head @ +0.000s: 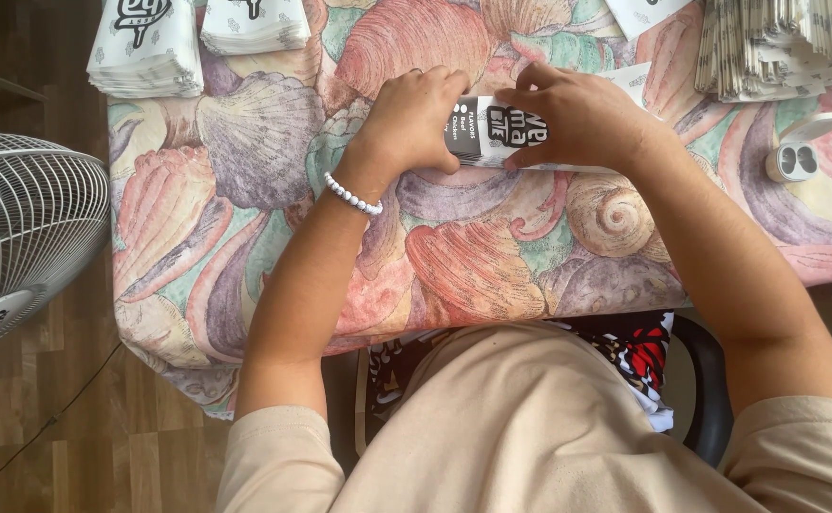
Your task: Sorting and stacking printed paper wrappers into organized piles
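**A:** ok so what's actually going on at the worktop (245,237) here? All I see is that loud seashell-print cloth.

**B:** Both hands are on one flat paper sleeve (492,133), the black-and-white printed kind. It's lying on the cloth near the middle, toward the far side from the person. Left hand (416,119) is curled over its left end, fingers bent down and pressing on it, thumb tucked along the near edge. Right hand (577,114) is clamped over the right part, fingers spread flat on top, thumb at the near edge.

**A:** Lifted or lying down?

**B:** Looks flat on the cloth, pinned by both hands. Can't tell if any edge is raised, the hands cover most of it.

**A:** Anything else around?

**B:** White bead bracelet (352,197) on the left wrist. Two stacks of the same printed paper sleeves (145,52) sit at the far left corner, and a messier fanned pile (777,47) at the far right. Near that, an open white earbud case (796,152), well apart from the hands. A white fan (17,237) stands on the wood floor off the left side.
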